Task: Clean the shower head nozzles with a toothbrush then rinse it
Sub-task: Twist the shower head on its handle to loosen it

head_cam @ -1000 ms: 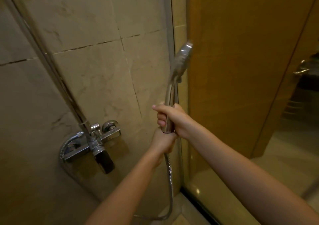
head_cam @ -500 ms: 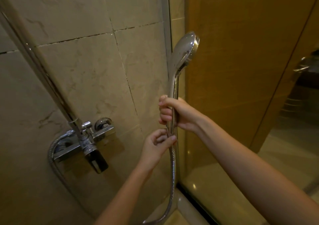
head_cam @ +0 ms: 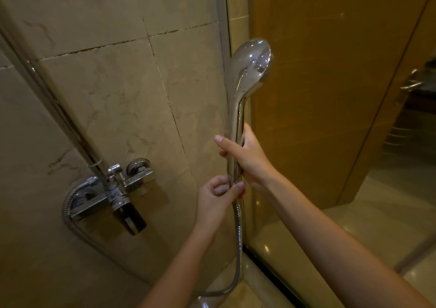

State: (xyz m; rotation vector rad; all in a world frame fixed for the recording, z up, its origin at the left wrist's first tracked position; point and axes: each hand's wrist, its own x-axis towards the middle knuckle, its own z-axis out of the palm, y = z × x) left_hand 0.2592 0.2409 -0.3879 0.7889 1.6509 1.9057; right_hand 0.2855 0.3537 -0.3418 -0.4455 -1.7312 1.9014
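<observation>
A chrome shower head [head_cam: 250, 69] stands upright in front of the tiled wall, its shiny back toward me and its nozzle face turned away to the right, hidden. My right hand [head_cam: 247, 159] grips the handle with fingers wrapped round it. Just below, my left hand [head_cam: 219, 194] pinches the bottom of the handle where the ribbed metal hose [head_cam: 238, 237] joins it. No toothbrush is in view.
A chrome mixer tap [head_cam: 111, 194] with a dark spout is fixed to the beige tiled wall [head_cam: 118, 95] at lower left, under a slanting riser pipe [head_cam: 54, 109]. A glass shower door [head_cam: 330, 95] stands to the right, with a wooden surface behind it.
The left hand slid down from gripping the handle's base to pinching the hose joint. The shower head turned, showing more of its chrome back.
</observation>
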